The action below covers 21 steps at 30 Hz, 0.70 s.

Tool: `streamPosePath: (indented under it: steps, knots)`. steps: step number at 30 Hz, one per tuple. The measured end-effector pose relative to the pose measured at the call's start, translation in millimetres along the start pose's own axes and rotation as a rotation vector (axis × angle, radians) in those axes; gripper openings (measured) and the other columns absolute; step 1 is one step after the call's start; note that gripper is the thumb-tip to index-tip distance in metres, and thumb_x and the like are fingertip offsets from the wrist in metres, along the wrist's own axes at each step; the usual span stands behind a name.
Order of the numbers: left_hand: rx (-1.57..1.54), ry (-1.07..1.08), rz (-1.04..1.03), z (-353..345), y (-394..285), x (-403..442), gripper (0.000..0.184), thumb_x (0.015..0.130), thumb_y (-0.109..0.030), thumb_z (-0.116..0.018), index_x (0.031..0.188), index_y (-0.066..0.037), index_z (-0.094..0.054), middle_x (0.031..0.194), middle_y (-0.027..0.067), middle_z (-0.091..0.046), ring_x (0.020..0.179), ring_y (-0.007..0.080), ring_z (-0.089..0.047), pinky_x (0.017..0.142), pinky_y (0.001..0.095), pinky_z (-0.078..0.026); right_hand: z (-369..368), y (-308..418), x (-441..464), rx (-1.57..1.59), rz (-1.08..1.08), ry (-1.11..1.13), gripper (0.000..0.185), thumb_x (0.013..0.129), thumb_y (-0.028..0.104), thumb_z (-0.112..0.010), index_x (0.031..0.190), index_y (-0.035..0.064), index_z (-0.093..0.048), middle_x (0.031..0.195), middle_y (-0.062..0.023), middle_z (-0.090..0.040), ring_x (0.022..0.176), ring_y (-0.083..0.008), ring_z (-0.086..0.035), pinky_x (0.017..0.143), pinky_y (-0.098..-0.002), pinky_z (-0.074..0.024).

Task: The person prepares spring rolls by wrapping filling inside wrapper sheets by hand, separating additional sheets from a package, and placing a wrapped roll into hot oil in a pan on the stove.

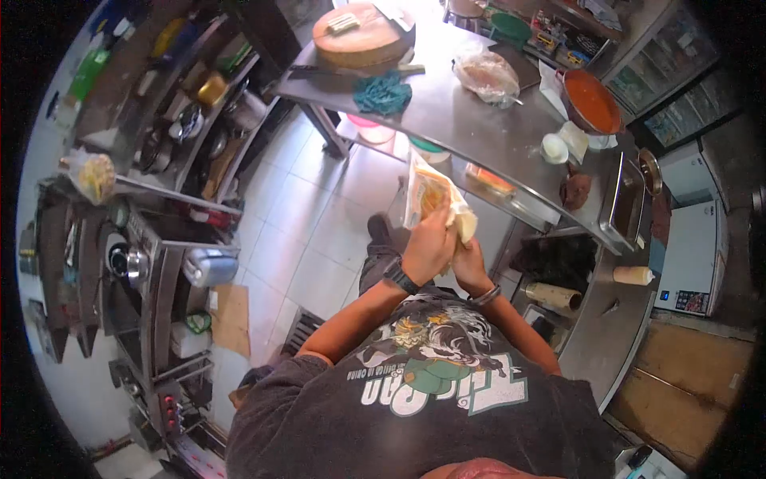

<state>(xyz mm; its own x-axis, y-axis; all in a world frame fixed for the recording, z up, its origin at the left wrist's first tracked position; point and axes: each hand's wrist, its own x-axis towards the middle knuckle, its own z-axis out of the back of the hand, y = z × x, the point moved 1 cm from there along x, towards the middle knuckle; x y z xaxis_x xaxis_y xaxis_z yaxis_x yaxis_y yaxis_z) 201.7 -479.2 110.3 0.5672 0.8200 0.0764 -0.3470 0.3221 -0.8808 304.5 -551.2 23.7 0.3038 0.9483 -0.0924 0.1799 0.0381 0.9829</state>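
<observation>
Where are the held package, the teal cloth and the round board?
Held package [428, 191]: head view, printed front.
Teal cloth [381, 94]: head view, crumpled middle.
Round board [367, 40]: head view, bare top surface.

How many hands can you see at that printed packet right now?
2: the left hand, gripping the printed packet, and the right hand, close beside it on the right. Some fingers are hidden, but no other hand shows.
</observation>
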Motion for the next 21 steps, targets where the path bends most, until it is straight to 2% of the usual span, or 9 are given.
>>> streamPosePath:
  steps: [4, 7, 9, 12, 14, 15, 16, 18, 21]
  knots:
    - [0.129, 0.018, -0.248, -13, 22, 93, 0.058, 0.089, -0.017, -0.056, 0.139, 0.010, -0.044, 0.128, 0.0318, -0.057, 0.113, 0.0425, -0.060, 0.097, 0.0445, -0.049, 12, 23, 66, 0.226, 0.046, -0.076, 0.035, 0.102, 0.021, -0.055, 0.132, 0.0020, -0.054, 0.119, -0.0090, -0.065, 0.113, -0.0182, -0.060, 0.094, -0.0325, -0.0478]
    - [0.164, 0.045, -0.344, -4, 17, 158, 0.056, 0.087, -0.014, -0.058, 0.138, 0.007, -0.047, 0.132, 0.0272, -0.057, 0.116, 0.0408, -0.058, 0.098, 0.0438, -0.048, 32, 43, 131, -1.096, 0.160, -0.101, 0.035, 0.096, 0.018, -0.058, 0.128, 0.0025, -0.055, 0.118, -0.0167, -0.065, 0.112, -0.0314, -0.062, 0.091, -0.0382, -0.0489]
    - [0.241, 0.103, -0.448, 3, 23, 203, 0.057, 0.086, -0.017, -0.063, 0.136, 0.006, -0.049, 0.138, 0.0259, -0.053, 0.125, 0.0379, -0.053, 0.103, 0.0424, -0.045, 43, 57, 183, -1.144, 0.130, -0.035, 0.036, 0.098, 0.022, -0.056, 0.127, 0.0021, -0.055, 0.118, -0.0156, -0.065, 0.110, -0.0305, -0.062, 0.090, -0.0384, -0.0499]
    - [0.224, 0.126, -0.640, 10, 50, 256, 0.058, 0.085, -0.018, -0.065, 0.136, 0.006, -0.050, 0.139, 0.0266, -0.052, 0.126, 0.0373, -0.052, 0.104, 0.0441, -0.043, 63, 17, 245, -0.441, 0.174, -0.199, 0.040, 0.101, 0.029, -0.052, 0.131, 0.0024, -0.052, 0.120, -0.0120, -0.064, 0.106, -0.0275, -0.064, 0.090, -0.0361, -0.0523]
    - [0.189, 0.153, -0.643, 16, 70, 283, 0.056, 0.086, -0.020, -0.066, 0.134, 0.004, -0.053, 0.139, 0.0254, -0.053, 0.126, 0.0374, -0.052, 0.105, 0.0447, -0.042, 60, 13, 277, 0.574, -0.099, -0.172, 0.042, 0.103, 0.028, -0.051, 0.137, 0.0041, -0.048, 0.124, -0.0109, -0.061, 0.110, -0.0253, -0.063, 0.095, -0.0345, -0.0524]
    - [0.075, 0.201, -0.571, 14, 87, 293, 0.054, 0.087, -0.021, -0.066, 0.133, 0.003, -0.055, 0.139, 0.0244, -0.054, 0.126, 0.0377, -0.052, 0.106, 0.0445, -0.041, 85, -21, 289, -0.057, 0.038, -0.049, 0.041, 0.103, 0.023, -0.047, 0.140, 0.0049, -0.045, 0.130, -0.0125, -0.059, 0.117, -0.0264, -0.060, 0.100, -0.0388, -0.0515]
    - [-0.038, 0.249, -0.494, 16, 99, 302, 0.053, 0.087, -0.022, -0.066, 0.133, 0.003, -0.057, 0.139, 0.0235, -0.054, 0.126, 0.0381, -0.052, 0.107, 0.0443, -0.041, 91, -50, 303, -0.054, 0.021, -0.065, 0.041, 0.103, 0.023, -0.047, 0.140, 0.0049, -0.045, 0.130, -0.0125, -0.059, 0.117, -0.0264, -0.060, 0.100, -0.0388, -0.0515]
    - [0.008, 0.293, -0.367, 26, 124, 324, 0.048, 0.091, -0.026, -0.065, 0.131, 0.001, -0.060, 0.138, 0.0217, -0.055, 0.127, 0.0395, -0.052, 0.110, 0.0449, -0.038, 94, -90, 330, 0.749, -0.325, -0.274, 0.041, 0.104, 0.021, -0.041, 0.141, 0.0033, -0.045, 0.138, -0.0142, -0.054, 0.123, -0.0293, -0.057, 0.103, -0.0467, -0.0499]
    - [0.196, 0.121, -0.350, 10, 186, 345, 0.050, 0.094, -0.029, -0.063, 0.135, -0.001, -0.056, 0.141, 0.0223, -0.053, 0.130, 0.0410, -0.049, 0.112, 0.0473, -0.035, 98, -102, 328, 0.862, -0.399, -0.231, 0.043, 0.103, 0.017, -0.039, 0.144, 0.0040, -0.043, 0.142, -0.0151, -0.052, 0.126, -0.0330, -0.055, 0.109, -0.0518, -0.0437]
